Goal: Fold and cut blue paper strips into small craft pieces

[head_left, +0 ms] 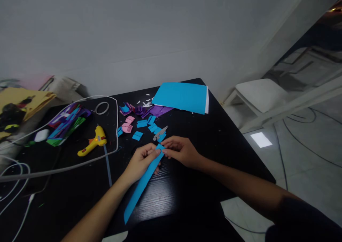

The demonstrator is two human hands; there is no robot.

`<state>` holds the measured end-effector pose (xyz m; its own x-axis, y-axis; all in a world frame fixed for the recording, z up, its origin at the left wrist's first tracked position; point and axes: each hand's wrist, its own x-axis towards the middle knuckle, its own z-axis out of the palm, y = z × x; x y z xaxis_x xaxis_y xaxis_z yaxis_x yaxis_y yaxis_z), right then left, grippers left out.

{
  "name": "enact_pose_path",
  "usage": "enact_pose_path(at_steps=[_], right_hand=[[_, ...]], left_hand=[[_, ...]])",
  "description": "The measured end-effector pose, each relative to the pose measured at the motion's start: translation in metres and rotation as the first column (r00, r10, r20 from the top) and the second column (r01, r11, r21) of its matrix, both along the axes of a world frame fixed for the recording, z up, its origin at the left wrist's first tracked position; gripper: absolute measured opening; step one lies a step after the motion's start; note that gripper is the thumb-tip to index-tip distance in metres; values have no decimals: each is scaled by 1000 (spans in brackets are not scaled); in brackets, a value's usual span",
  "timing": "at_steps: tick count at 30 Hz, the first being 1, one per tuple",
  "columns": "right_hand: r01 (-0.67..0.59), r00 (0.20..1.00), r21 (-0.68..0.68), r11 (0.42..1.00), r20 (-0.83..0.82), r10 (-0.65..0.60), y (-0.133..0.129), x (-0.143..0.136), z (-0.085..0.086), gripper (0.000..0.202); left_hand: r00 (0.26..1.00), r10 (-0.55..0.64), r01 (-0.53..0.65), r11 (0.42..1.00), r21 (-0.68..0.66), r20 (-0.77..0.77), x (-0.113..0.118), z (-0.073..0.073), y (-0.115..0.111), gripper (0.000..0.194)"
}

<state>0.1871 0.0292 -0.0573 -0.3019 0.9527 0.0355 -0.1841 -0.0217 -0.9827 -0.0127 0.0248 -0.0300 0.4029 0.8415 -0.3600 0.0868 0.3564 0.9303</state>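
Note:
A long blue paper strip (141, 188) slants from the front edge of the black table up to my hands. My left hand (144, 161) grips it near its upper end, thumb on top. The fingers of my right hand (182, 151) pinch the strip's top end. Just beyond my hands lie scissors (160, 132), partly over small blue paper pieces (137, 135). Folded pink pieces (127, 128) sit to the left of these. Blue sheets (181, 96) lie at the back of the table, with white paper beneath them.
On the black table (197, 185), a yellow glue gun (94, 141) lies left of my hands, a white cable (117, 121) looping around it. Colored strips (68, 122) and a tape ring (102, 108) are at the back left. A white stool (262, 94) stands right.

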Motion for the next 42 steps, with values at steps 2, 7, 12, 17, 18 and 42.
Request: enact_pose_path(at_steps=[2,7,12,17,18,42], right_hand=[[4,1000,16,1000,8,-4,-1,0,1,23],[-13,999,32,999,-34,14,-2,-1,1,20],[-21,999,34,999,-37,22,-1,1,2,23],[-5,1000,62,998,-18,6,0,2,2,30],[-8,1000,59,998,-21,9,0,2,2,30],[-13,1000,27,1000,18,13,2,4,-2,33]], left_hand=[[1000,2,-2,1000,9,0,0,1,1,47],[1000,20,-20,1000,-6,-6,0,2,1,45],[1000,28,-27,999,-23,12,-1,2,2,44],[995,64,-61,997,-43,73,-3,1,4,41],[994,66,-62,997,-48,83,-3,1,4,40],[993,78,-67,990,-126,85,-6,2,2,39]])
